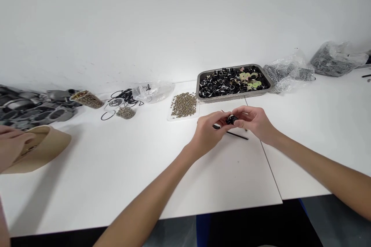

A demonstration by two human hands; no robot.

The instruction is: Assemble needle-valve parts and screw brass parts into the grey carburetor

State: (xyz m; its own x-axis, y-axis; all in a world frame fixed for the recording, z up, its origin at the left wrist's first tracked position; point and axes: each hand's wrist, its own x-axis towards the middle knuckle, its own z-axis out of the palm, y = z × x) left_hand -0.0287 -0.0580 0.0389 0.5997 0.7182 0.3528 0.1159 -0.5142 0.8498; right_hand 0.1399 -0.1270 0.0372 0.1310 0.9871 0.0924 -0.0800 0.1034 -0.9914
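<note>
Evidently, left hand [207, 128]: fingers clamped on the black part [231, 120], seemingly steadying one side;
Right hand [257, 123]: fingertips closed on its other side, likely for control;
Black part: pinched between both, above the surface [116, 162];
Tray [234, 97]: just beyond; its rim contains loose pieces [218, 83].

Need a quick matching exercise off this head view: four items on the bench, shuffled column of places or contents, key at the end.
Things
1. Metal tray
2. Small black part
3. Tan round container
4. Shallow clear tray

Place or contents
A. At far left, another person's hand at it
B. Filled with mostly black parts, some yellow-green
C. Holds small brass-coloured pieces
D. Between the fingers of the left hand and right hand

Pairs: 1-B, 2-D, 3-A, 4-C
</note>
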